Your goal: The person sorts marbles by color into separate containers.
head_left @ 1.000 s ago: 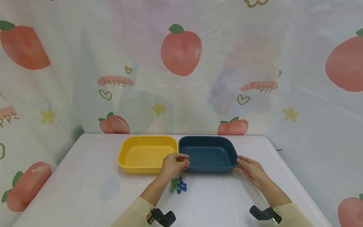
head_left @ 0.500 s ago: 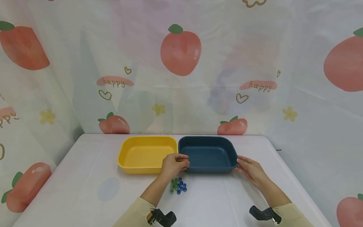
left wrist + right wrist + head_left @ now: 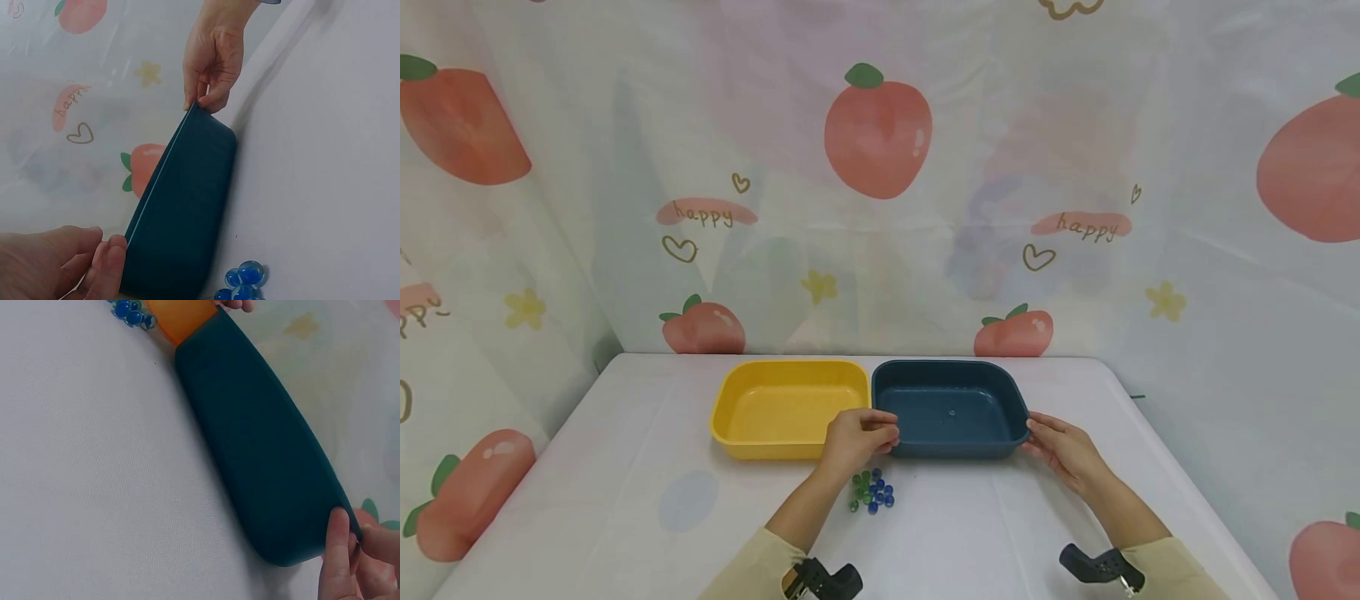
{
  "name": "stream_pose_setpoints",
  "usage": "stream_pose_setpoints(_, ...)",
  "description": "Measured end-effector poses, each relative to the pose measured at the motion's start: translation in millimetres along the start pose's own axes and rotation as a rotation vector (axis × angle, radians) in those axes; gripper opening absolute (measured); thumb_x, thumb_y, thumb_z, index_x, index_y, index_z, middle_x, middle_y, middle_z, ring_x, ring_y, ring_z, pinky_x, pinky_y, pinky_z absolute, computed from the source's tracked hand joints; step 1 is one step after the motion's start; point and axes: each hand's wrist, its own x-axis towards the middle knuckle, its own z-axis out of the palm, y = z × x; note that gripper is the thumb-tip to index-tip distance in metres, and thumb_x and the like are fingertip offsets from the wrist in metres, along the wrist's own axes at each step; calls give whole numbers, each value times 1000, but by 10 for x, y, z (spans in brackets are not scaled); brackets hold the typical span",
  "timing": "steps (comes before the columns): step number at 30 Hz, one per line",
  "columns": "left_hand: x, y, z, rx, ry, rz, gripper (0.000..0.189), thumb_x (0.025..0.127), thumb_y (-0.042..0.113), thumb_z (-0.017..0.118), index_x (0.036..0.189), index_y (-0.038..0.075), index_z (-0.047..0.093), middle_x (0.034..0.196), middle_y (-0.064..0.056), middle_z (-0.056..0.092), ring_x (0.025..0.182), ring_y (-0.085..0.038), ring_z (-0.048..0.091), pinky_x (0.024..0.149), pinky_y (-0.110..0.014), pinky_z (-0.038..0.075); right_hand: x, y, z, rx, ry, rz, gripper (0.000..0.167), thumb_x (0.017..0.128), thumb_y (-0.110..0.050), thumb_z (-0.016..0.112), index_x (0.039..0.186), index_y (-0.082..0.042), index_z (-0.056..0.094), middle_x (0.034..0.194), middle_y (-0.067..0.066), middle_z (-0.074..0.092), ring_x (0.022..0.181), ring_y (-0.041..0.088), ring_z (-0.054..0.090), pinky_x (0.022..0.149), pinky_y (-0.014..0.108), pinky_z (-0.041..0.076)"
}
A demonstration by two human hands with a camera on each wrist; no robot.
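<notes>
A dark blue tray (image 3: 951, 450) stands on the table with its long side toward me. At its near left corner my left hand (image 3: 852, 440) pinches the rim, thumb and fingertips together in the left wrist view. Around the right end's rim, my right hand (image 3: 1066, 452) has its thumb on one side and fingers on the other, as the right wrist view shows. A small pale round spot (image 3: 952, 413) shows on the tray's floor. Touching or nearly touching the blue tray on its left is a yellow tray (image 3: 760, 451), with nothing in it.
Several blue glass marbles (image 3: 880, 492) and green glass marbles (image 3: 856, 479) lie clustered on the white table (image 3: 955, 542) in front of the trays, near the left forearm. Behind the table hangs a fruit-printed curtain (image 3: 880, 250).
The left hand has shifted very slightly to the left. A small pale spot now shows on the blue tray's floor. Both trays, the marbles and the right hand look unmoved.
</notes>
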Motion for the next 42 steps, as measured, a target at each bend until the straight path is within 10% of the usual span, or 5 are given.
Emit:
stream_pose_setpoints(28,-437,-296,-431,-38,-35,-116,27,91,15,71,111,-4,70,97,-14,73,78,-19,72,73,-31,61,12,8,-18,49,-27,-5,66,102,-14,53,151,13,17,103,-5,65,92,5,65,84,22,57)
stream_pose_setpoints(42,-586,-528,-468,101,-37,-58,22,88,15,72,104,0,73,82,-5,72,67,-12,68,61,-28,60,-34,24,-25,44,-17,1,65,102,-15,52,151,12,17,106,-3,63,94,6,65,85,23,56)
